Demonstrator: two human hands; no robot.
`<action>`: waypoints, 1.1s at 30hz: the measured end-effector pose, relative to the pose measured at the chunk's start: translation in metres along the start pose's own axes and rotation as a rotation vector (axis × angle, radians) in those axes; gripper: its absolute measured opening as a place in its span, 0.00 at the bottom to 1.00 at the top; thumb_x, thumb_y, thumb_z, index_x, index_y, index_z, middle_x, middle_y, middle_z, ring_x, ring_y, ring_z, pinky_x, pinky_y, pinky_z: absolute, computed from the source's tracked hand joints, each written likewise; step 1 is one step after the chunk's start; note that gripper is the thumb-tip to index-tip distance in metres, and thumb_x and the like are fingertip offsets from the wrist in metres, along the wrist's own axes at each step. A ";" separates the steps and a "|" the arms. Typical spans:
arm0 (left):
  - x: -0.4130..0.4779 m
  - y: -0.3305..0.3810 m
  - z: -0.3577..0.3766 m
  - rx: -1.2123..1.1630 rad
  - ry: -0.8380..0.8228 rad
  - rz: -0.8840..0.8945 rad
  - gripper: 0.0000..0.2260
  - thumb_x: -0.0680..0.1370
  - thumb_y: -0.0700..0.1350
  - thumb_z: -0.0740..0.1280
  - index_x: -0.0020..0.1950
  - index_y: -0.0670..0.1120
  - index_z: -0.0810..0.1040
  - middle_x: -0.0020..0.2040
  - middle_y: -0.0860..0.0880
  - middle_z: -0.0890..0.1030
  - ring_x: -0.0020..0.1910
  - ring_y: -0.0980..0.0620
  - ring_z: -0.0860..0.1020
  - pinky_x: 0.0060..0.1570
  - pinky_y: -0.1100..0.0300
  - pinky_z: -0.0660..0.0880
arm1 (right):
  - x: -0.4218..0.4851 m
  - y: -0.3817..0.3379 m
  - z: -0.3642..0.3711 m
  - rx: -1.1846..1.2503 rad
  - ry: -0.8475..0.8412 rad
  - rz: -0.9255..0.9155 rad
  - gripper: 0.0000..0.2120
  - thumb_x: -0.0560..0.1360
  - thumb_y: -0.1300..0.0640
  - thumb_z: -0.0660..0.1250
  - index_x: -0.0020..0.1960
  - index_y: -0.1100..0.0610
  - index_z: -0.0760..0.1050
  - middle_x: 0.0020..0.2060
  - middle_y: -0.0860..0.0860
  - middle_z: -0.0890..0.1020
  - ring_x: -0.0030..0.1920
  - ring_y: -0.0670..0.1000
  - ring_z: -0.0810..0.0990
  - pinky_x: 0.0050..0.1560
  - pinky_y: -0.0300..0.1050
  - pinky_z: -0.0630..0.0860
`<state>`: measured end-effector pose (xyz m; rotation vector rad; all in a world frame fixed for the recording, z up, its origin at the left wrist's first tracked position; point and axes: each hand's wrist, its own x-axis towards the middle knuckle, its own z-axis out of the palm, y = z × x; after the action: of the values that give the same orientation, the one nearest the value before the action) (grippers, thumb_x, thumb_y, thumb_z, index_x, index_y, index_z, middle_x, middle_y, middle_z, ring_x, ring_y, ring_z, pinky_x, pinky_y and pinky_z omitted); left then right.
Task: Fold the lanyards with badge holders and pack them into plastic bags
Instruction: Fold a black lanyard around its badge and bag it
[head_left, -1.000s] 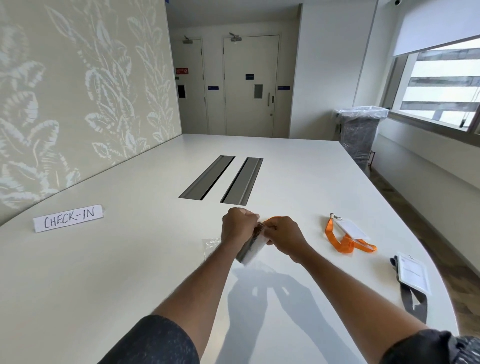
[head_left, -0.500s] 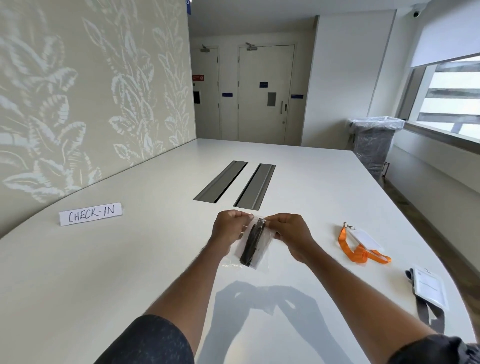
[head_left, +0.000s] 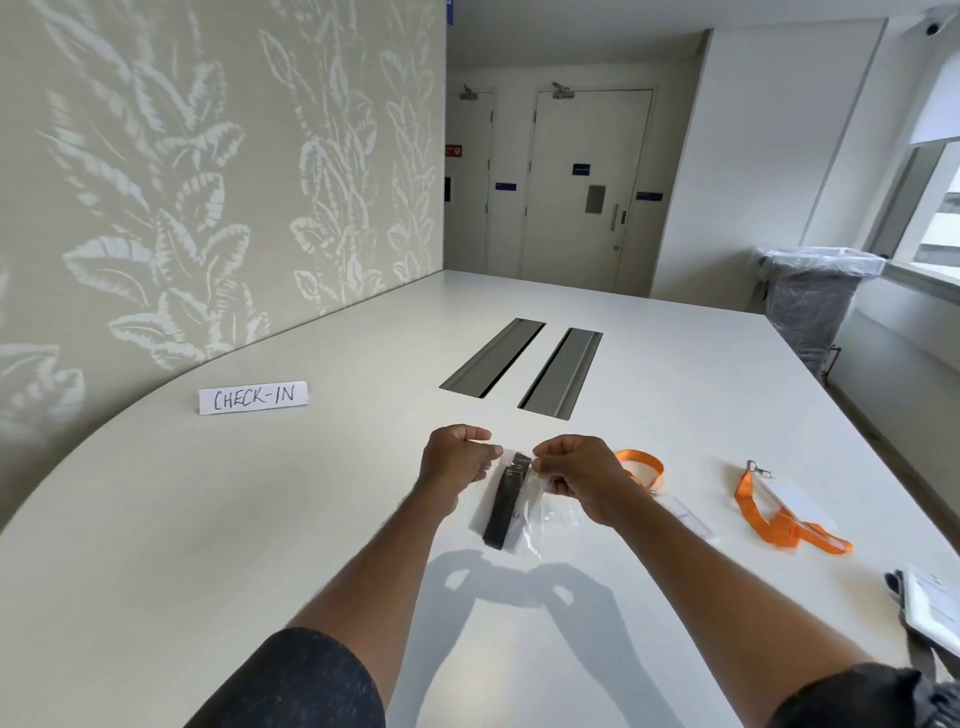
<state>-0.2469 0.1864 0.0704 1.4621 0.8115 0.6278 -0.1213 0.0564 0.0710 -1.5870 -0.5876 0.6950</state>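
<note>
Nearest the camera, two dark short sleeves frame the bottom edge, and both bare forearms reach forward over the white table (head_left: 208, 519), throwing a joined shadow onto its surface. At the right edge a grey lanyard with badge holder (head_left: 930, 608) lies flat on the table, partly cut off by the frame. Past the forearms, the left hand (head_left: 454, 460) and the right hand (head_left: 576, 475) are each closed in a pinch on the top edge of a clear plastic bag (head_left: 524, 506), one at either upper corner, with the bag hanging down from the fingertips toward the table; whether its lower end touches the surface cannot be told. Inside the bag sits a folded black lanyard (head_left: 506, 501), lying lengthwise against a pale card. Just beyond the right wrist an orange lanyard (head_left: 641, 467) loops on the table with its clear badge holder trailing toward the camera. Well to the right lies a second orange lanyard (head_left: 779, 512), its white badge holder resting over the strap. Farther left, a white paper sign (head_left: 253, 397) reading CHECK-IN stands near the leaf-patterned wall. Beyond the hands, two grey cable slots (head_left: 519, 366) are set into the tabletop, and a lined bin (head_left: 810, 301) stands off the table's far right corner
</note>
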 end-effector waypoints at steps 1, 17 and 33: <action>0.000 -0.003 -0.006 0.021 0.012 -0.003 0.08 0.69 0.36 0.76 0.46 0.43 0.81 0.36 0.46 0.82 0.32 0.51 0.78 0.38 0.59 0.79 | 0.001 0.003 0.007 -0.007 -0.006 0.011 0.07 0.70 0.72 0.71 0.40 0.61 0.79 0.33 0.55 0.79 0.34 0.51 0.77 0.40 0.46 0.78; 0.019 -0.053 -0.069 0.350 0.076 -0.036 0.01 0.69 0.35 0.75 0.38 0.38 0.84 0.32 0.42 0.82 0.28 0.48 0.78 0.43 0.54 0.83 | 0.023 0.056 0.073 -0.283 0.088 0.062 0.06 0.69 0.69 0.72 0.37 0.61 0.82 0.31 0.55 0.81 0.32 0.51 0.78 0.36 0.44 0.80; 0.052 -0.052 -0.053 0.415 0.002 -0.013 0.09 0.70 0.43 0.75 0.49 0.42 0.83 0.43 0.48 0.81 0.45 0.48 0.79 0.46 0.61 0.75 | 0.036 0.062 0.078 -0.693 0.156 -0.120 0.11 0.70 0.52 0.74 0.49 0.57 0.83 0.46 0.51 0.86 0.49 0.50 0.82 0.48 0.39 0.74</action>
<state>-0.2638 0.2576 0.0173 1.8281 0.9930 0.4669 -0.1543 0.1283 -0.0004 -2.1966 -0.8542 0.2743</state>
